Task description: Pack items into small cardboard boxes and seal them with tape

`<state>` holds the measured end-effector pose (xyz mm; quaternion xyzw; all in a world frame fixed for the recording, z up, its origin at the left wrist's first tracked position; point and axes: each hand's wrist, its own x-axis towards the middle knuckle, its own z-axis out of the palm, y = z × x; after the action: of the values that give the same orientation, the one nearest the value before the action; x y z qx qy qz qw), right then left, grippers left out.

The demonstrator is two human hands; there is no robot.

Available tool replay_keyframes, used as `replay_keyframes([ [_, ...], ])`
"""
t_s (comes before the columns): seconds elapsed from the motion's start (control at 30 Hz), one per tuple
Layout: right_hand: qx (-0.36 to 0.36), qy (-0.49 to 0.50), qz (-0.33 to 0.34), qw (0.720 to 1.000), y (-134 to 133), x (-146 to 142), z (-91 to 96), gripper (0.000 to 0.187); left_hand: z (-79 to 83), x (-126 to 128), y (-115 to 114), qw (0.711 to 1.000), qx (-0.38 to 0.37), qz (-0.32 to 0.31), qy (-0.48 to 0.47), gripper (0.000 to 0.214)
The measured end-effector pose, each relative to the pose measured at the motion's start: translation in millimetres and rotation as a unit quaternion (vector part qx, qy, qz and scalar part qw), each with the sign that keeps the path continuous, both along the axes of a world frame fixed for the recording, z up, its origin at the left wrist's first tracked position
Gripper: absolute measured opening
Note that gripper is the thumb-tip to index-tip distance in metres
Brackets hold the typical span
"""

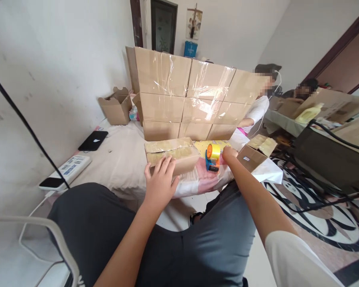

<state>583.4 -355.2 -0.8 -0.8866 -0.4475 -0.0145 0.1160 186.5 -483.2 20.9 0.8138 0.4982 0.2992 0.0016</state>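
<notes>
My left hand lies flat with fingers spread on the near side of a small taped cardboard box at the bed's edge. Just right of the box sits a tape dispenser with a yellow roll and a blue and orange body. My right hand is beside the dispenser on its right, touching or nearly touching the roll, its fingers curled; whether it grips the dispenser is hidden.
A stack of several taped cartons stands behind on the bed. An open small box lies to the right, another far left. A black device, a phone and a power strip lie left. Another person's sleeve shows behind the stack.
</notes>
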Motion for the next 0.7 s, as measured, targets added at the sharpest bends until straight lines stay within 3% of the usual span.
replay_keyframes([
  [0.17,0.135,0.037,0.028,0.99,-12.2,0.8,-7.9,0.028,-0.5,-2.2,0.3,1.0,0.002,-0.004,0.013,0.052],
  [0.33,0.249,0.11,0.044,0.961,-24.3,-3.2,0.3,0.04,1.6,-3.6,-0.1,1.0,0.004,-0.01,0.013,0.05],
  [0.4,0.32,0.168,0.065,0.93,-36.6,-13.6,2.6,0.043,2.5,-3.9,1.3,1.0,0.011,-0.017,0.004,0.047],
  [0.47,0.405,0.273,0.106,0.866,-52.8,-32.6,0.4,0.04,2.8,-4.6,5.1,0.999,0.019,-0.014,-0.022,0.044],
  [0.53,0.443,0.371,0.147,0.803,-68.9,-58.4,-6.5,0.037,2.4,-6.3,11.6,0.997,0.027,0.013,-0.078,0.038],
  [0.7,0.398,0.453,0.199,0.772,-85.2,-122.0,-30.7,0.037,-5.7,-13.8,34.0,0.969,0.042,0.06,-0.237,0.026],
])
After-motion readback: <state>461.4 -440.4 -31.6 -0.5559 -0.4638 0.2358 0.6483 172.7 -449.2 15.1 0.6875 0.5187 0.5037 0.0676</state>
